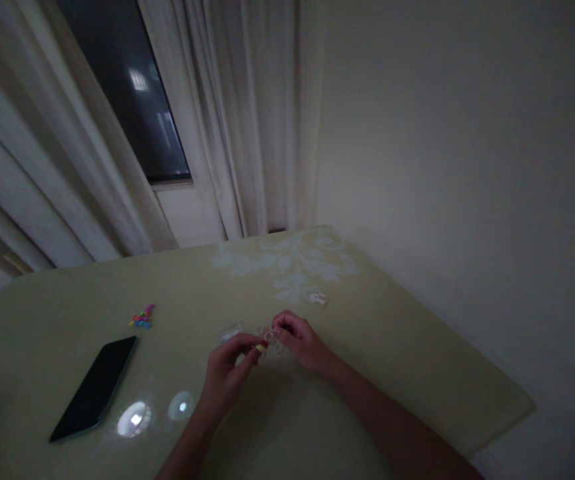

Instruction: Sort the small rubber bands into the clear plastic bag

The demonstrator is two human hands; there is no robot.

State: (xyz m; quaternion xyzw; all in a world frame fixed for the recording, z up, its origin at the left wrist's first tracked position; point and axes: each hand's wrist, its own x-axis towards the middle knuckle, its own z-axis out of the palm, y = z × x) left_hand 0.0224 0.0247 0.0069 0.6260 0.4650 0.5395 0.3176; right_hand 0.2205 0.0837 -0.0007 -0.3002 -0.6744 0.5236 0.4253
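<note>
My left hand (230,373) is closed in a pinch on a small pale yellow piece (260,348), too small to name. Just to its right, my right hand (300,340) has its thumb and forefinger pressed together; what lies between them, if anything, I cannot make out. Several small clear rings (269,336) show between and beneath the two hands. Behind my left hand lies a small clear plastic piece (230,332), partly hidden by the fingers.
A dark-screened tablet (96,388) lies at the left on the table (367,427). Beyond it sits a little pile of brightly coloured small pieces (142,317). Small white pieces (318,299) rest behind my right hand. A wall (442,167) borders the right side; curtains (247,120) hang behind.
</note>
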